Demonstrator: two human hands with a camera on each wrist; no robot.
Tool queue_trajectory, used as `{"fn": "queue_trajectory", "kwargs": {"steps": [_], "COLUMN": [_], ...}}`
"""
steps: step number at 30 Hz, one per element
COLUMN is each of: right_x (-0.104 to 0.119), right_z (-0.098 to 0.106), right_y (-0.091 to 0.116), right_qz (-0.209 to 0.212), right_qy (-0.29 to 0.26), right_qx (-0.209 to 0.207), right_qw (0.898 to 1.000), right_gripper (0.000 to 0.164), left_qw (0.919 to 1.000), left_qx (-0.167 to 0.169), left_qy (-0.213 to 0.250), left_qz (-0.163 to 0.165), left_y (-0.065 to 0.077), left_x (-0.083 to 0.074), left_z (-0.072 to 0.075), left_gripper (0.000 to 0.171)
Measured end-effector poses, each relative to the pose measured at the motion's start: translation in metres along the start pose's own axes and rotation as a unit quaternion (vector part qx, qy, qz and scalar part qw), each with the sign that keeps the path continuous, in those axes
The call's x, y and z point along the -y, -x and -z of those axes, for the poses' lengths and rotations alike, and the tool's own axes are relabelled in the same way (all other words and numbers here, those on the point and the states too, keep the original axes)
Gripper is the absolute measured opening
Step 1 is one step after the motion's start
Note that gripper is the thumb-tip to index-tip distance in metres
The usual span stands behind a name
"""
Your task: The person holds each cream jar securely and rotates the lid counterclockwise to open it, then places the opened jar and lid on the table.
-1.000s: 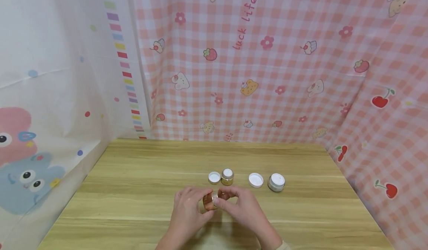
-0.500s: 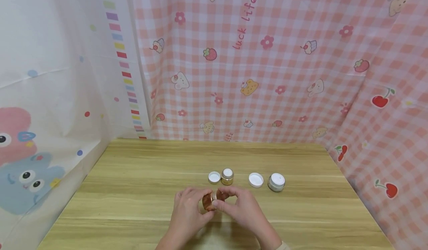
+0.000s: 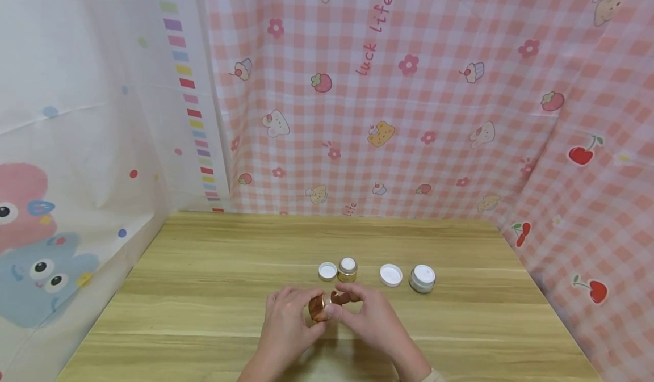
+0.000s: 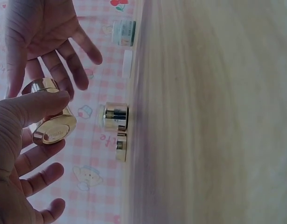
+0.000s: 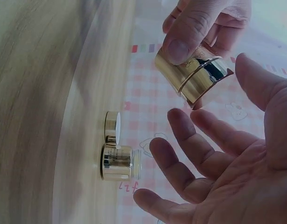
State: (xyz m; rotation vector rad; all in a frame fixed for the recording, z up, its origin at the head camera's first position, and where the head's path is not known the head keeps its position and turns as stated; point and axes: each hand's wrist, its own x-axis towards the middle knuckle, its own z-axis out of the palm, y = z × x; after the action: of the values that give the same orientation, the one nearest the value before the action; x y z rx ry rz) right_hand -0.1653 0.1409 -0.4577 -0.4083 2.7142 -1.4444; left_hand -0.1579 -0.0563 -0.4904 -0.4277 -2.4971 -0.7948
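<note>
A shiny gold jar (image 3: 318,308) is held sideways above the table between both hands. My left hand (image 3: 288,317) grips its left end with thumb and fingers; the left wrist view shows an embossed oval face on the jar (image 4: 54,130) at that end. My right hand (image 3: 370,317) has thumb and fingertips at the opposite end's rim, other fingers spread, as the right wrist view shows. A bright seam band rings the jar (image 5: 194,74); which part is the lid I cannot tell. Just beyond stand a small open gold jar (image 3: 347,271) and its upturned lid (image 3: 327,271).
Farther right on the wooden table (image 3: 230,268) lie a white upturned lid (image 3: 391,275) and an open glass jar (image 3: 422,280) with a white top surface. A pink checked cloth (image 3: 357,160) hangs behind the table's far edge, with a white patterned cloth (image 3: 128,143) on the left.
The right thumb and fingertips have shifted slightly around the end of the gold jar. The left hand and the things on the table stay where they were.
</note>
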Motion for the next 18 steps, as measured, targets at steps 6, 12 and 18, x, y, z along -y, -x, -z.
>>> {"fn": "queue_trajectory", "kwargs": {"steps": [6, 12, 18], "right_x": [-0.0006, -0.0010, -0.0013], "right_z": [0.0001, 0.0002, 0.0005], "right_y": [-0.0011, -0.0015, 0.0006], "right_qz": [0.001, 0.019, 0.030], "right_qy": [0.015, 0.019, 0.011], "right_qx": [-0.002, -0.005, 0.002], "right_qw": [1.000, 1.000, 0.999], "right_gripper": [0.036, 0.031, 0.039], "left_qw": [1.0000, 0.9999, 1.0000], "left_qx": [0.001, -0.004, -0.002], "left_qy": [-0.004, -0.003, -0.003], "left_qz": [-0.004, -0.009, -0.008], "left_y": [0.0000, -0.0009, -0.0002], "left_x": [0.0009, 0.0012, 0.0016], "left_z": [-0.0018, -0.0022, -0.0028], "left_gripper": [0.052, 0.052, 0.051]}}
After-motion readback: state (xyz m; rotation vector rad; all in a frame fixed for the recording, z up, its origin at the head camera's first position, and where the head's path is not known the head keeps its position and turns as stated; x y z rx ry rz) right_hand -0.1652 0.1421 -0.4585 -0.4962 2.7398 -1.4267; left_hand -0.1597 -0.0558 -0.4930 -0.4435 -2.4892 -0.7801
